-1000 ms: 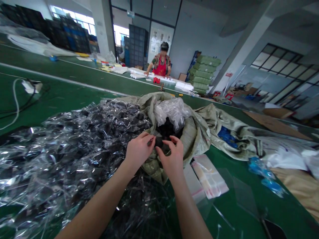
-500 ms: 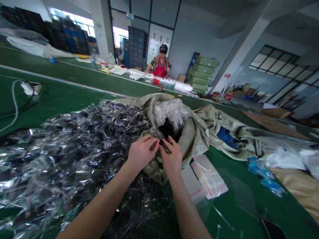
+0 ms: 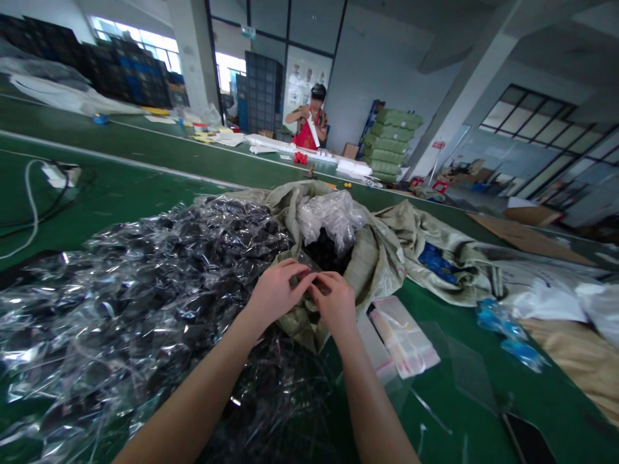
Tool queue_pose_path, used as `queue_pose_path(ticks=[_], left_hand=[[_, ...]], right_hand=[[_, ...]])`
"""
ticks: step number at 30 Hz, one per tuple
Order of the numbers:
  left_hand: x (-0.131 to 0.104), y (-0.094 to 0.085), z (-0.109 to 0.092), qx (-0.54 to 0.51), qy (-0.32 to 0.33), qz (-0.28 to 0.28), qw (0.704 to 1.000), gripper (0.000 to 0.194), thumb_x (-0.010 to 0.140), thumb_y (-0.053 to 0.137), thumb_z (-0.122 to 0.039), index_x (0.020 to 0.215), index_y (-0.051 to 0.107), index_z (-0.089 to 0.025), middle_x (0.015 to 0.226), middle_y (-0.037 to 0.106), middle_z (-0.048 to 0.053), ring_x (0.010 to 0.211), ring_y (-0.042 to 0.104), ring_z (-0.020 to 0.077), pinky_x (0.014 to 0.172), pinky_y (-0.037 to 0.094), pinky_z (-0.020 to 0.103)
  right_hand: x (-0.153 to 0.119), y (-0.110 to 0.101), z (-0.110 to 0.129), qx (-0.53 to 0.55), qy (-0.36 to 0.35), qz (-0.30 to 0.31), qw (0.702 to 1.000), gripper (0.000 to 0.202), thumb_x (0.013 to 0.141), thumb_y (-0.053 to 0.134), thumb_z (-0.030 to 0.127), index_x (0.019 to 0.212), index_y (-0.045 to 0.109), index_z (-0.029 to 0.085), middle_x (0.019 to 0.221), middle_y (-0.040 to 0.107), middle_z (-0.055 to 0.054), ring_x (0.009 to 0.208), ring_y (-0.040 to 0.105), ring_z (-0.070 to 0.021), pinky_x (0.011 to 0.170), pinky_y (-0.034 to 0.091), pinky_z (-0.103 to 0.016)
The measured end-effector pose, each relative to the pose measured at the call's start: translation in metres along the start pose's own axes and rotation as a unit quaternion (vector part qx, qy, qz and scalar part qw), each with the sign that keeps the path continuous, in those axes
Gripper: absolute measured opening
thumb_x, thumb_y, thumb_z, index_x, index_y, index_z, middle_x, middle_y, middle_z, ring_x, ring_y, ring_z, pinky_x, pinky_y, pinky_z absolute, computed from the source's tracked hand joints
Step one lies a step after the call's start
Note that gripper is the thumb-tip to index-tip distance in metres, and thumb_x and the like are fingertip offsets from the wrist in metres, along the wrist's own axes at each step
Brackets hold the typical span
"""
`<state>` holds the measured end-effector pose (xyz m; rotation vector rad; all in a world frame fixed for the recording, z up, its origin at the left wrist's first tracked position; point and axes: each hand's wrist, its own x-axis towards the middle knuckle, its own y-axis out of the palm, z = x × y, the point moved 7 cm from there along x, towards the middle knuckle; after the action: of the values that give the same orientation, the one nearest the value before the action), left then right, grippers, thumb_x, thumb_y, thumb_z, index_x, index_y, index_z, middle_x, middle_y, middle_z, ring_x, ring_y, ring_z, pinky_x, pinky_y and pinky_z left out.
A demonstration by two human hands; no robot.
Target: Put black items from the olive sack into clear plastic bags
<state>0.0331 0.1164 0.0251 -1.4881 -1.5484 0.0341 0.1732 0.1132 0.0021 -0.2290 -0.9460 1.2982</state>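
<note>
My left hand (image 3: pixel 279 289) and my right hand (image 3: pixel 336 299) meet at the fingertips, both closed in a pinch. Between them they hold a small clear plastic bag (image 3: pixel 309 260), mostly hidden by the fingers; its contents I cannot make out. Just beyond is an open green woven sack (image 3: pixel 362 261) with dark items (image 3: pixel 329 254) inside and crumpled clear plastic (image 3: pixel 331 216) over its mouth. Left of my hands spreads a large heap of dark items in clear bags (image 3: pixel 193 270). Flat clear bags with a pinkish edge strip (image 3: pixel 406 341) lie right of my right forearm.
A second woven sack (image 3: pixel 411 235) with blue items (image 3: pixel 435 261) lies to the right, near blue plastic (image 3: pixel 512 335). A phone (image 3: pixel 527 438) is at the front right, a power strip (image 3: pixel 60 174) at the left. Across the table stands a person in a red apron (image 3: pixel 304 136).
My hands have drawn together, and the fingertips now meet at the bag's edge. The person across the table has raised a long white object from the tabletop.
</note>
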Motion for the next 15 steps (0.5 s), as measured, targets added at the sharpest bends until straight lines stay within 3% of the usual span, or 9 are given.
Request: queue_pose_path(ticks=[4,8,11,15], left_hand=[[0.006,-0.019,0.009,-0.035,0.0,0.002,0.999,0.025,0.091,0.054,-0.033,0.104,0.07,-0.018,0.1,0.07,0.007,0.072,0.061,0.0133,0.069,0.05,0.025],[0.017,-0.033,0.033,-0.104,-0.047,0.023,0.993,0.039,0.084,0.061,-0.046,0.109,0.069,-0.017,0.104,0.072,0.007,0.067,0.059,0.0133,0.066,0.049,0.026],[0.024,-0.028,0.044,-0.222,-0.08,0.128,0.963,0.046,0.079,0.064,-0.053,0.102,0.073,-0.015,0.103,0.074,0.008,0.083,0.065,0.0193,0.075,0.051,0.029],[0.018,-0.007,0.026,-0.349,-0.067,0.325,0.876,0.048,0.074,0.068,-0.054,0.1,0.075,-0.015,0.093,0.076,0.009,0.086,0.067,0.023,0.079,0.051,0.031]], right_hand=[[0.005,-0.017,0.006,0.073,-0.033,0.06,0.995,0.021,0.079,0.072,0.023,0.099,0.075,0.017,0.099,0.07,-0.008,0.087,0.066,-0.0183,0.081,0.053,-0.031],[0.009,-0.04,0.019,0.152,-0.059,0.141,0.976,0.023,0.076,0.076,0.027,0.097,0.076,0.021,0.1,0.07,-0.007,0.086,0.066,-0.0169,0.077,0.054,-0.029],[0.011,-0.055,0.033,0.198,-0.078,0.222,0.952,0.026,0.075,0.077,0.032,0.099,0.076,0.023,0.103,0.068,-0.007,0.087,0.066,-0.017,0.077,0.055,-0.028],[0.015,-0.067,0.054,0.208,-0.112,0.329,0.914,0.029,0.075,0.076,0.035,0.101,0.076,0.023,0.103,0.069,-0.006,0.088,0.067,-0.0171,0.078,0.055,-0.029]])
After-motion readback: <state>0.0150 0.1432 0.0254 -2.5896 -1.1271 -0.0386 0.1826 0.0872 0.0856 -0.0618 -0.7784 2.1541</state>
